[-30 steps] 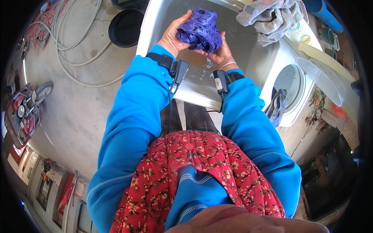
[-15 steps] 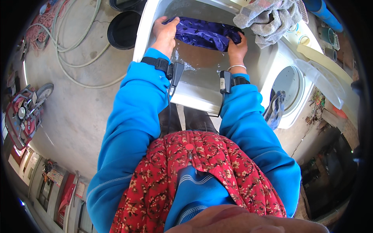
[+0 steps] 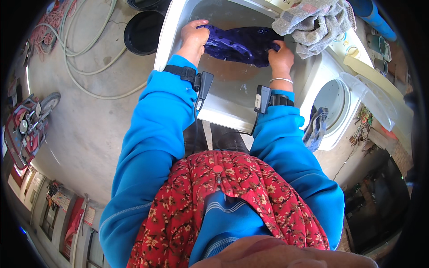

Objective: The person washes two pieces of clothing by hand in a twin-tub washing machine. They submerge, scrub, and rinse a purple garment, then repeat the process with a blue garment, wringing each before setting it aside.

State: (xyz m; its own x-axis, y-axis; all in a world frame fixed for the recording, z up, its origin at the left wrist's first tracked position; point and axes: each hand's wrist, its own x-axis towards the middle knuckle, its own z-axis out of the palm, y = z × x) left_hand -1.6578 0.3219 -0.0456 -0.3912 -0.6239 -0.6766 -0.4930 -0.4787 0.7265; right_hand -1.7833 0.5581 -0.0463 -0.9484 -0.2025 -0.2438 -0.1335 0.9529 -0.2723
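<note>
A wet, dark purple cloth is stretched between my two hands over the water-filled tub of a white washing machine. My left hand is closed on its left end, near the tub's left wall. At the other end my right hand grips the cloth with fingers and thumb. The cloth sags a little in the middle, close to the water. Whether its lower edge touches the water I cannot tell. What garment it is does not show.
A grey towel lies over the machine's back right corner. On the right is a round spin tub with a dark cloth hanging out and a clear lid. Black buckets and a coiled hose are at left.
My right hand has moved slightly right and down, and my left hand slightly right. The cloth, smooth and spread before, now looks more gathered and droops in the middle.
</note>
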